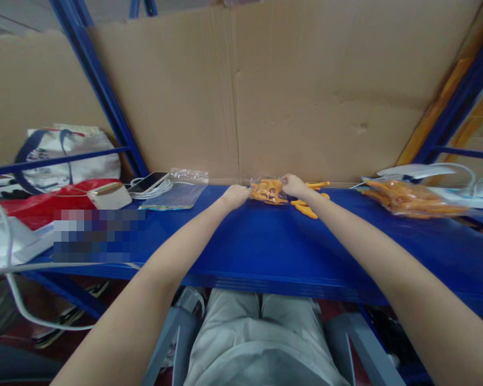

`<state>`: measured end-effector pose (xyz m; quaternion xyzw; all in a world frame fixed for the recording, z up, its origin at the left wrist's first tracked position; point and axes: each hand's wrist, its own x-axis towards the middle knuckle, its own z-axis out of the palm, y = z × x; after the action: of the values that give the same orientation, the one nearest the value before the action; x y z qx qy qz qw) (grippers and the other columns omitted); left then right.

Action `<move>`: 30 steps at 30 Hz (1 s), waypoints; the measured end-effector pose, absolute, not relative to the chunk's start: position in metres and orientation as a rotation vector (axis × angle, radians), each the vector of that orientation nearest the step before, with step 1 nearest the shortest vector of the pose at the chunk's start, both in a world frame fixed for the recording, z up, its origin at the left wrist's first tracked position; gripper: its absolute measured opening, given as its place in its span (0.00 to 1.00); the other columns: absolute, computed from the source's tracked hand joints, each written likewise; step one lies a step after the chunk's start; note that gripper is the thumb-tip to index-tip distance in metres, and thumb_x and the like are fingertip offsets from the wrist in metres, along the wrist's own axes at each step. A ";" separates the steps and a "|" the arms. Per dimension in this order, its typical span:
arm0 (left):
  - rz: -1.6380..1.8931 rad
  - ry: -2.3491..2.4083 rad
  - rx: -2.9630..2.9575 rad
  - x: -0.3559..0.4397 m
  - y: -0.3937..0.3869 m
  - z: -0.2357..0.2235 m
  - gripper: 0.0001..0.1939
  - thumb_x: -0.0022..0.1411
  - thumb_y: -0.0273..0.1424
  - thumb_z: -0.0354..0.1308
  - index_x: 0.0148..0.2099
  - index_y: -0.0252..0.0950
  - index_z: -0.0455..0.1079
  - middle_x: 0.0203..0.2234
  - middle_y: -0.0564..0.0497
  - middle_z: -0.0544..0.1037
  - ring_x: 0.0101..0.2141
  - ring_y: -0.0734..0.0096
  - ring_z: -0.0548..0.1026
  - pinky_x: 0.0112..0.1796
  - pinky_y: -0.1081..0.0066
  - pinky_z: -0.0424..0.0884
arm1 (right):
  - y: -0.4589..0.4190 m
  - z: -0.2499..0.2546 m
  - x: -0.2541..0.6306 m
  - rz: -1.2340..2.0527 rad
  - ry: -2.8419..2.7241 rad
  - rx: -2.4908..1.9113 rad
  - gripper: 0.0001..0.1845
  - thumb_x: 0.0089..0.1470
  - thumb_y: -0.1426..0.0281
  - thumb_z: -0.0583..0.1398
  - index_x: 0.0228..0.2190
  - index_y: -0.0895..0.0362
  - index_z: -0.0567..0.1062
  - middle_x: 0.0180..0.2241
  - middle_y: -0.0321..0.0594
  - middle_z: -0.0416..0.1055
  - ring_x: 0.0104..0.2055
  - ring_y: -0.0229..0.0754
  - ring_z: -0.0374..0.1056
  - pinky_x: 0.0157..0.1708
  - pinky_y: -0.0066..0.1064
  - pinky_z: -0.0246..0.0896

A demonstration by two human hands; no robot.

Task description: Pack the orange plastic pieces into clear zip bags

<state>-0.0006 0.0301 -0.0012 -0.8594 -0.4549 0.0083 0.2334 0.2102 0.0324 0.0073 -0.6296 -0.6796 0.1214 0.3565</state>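
A clear plastic bag (269, 191) with several orange pieces inside lies near the back of the blue table. My left hand (236, 197) is closed on the bag's left edge. At its upper right edge my right hand (293, 185) pinches the plastic. Loose orange pieces (306, 208) lie just under and beside my right wrist; their exact kind is too small to tell. My forearms reach across the table from both sides.
A larger clear bag of orange pieces (410, 199) lies at the right. Left of my hands are flat clear bags (177, 195), a phone (149, 183) on a coiled white cable (161, 188), and a red bag (52, 202). Cardboard (306, 91) stands behind the blue table (273, 246).
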 end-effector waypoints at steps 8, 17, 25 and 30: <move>0.050 -1.291 -2.307 0.004 0.026 0.015 0.16 0.66 0.23 0.47 0.46 0.30 0.77 0.41 0.35 0.80 0.46 0.57 0.78 0.43 0.70 0.69 | -0.014 0.025 0.215 -0.170 -2.564 -1.439 0.24 0.55 0.60 0.63 0.50 0.60 0.75 0.51 0.51 0.74 0.51 0.52 0.70 0.50 0.37 0.63; -0.551 -1.383 -2.445 -0.003 0.037 0.015 0.12 0.62 0.27 0.56 0.46 0.38 0.78 0.44 0.45 0.80 0.46 0.61 0.78 0.44 0.70 0.69 | -0.012 0.025 0.208 -0.680 -2.357 -1.578 0.18 0.61 0.76 0.48 0.45 0.62 0.74 0.44 0.55 0.74 0.49 0.51 0.69 0.41 0.33 0.60; -1.139 -1.544 -2.677 -0.016 0.065 -0.013 0.08 0.58 0.28 0.59 0.36 0.33 0.79 0.22 0.52 0.77 0.21 0.74 0.73 0.29 0.74 0.71 | -0.004 0.032 0.211 -0.599 -2.239 -1.656 0.16 0.61 0.74 0.49 0.45 0.63 0.72 0.40 0.56 0.75 0.41 0.51 0.70 0.34 0.32 0.55; -1.567 -1.705 -2.518 -0.004 0.063 -0.010 0.11 0.49 0.16 0.54 0.31 0.32 0.75 0.24 0.52 0.76 0.23 0.75 0.74 0.28 0.74 0.72 | -0.003 0.032 0.216 -0.506 -2.303 -1.571 0.15 0.61 0.73 0.49 0.44 0.62 0.72 0.37 0.54 0.76 0.36 0.48 0.69 0.32 0.31 0.52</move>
<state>-0.0041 0.0627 -0.0097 -0.7289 -0.4935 -0.4537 -0.1390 0.2159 -0.0031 0.0317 -0.5479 -0.8032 -0.1765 0.1536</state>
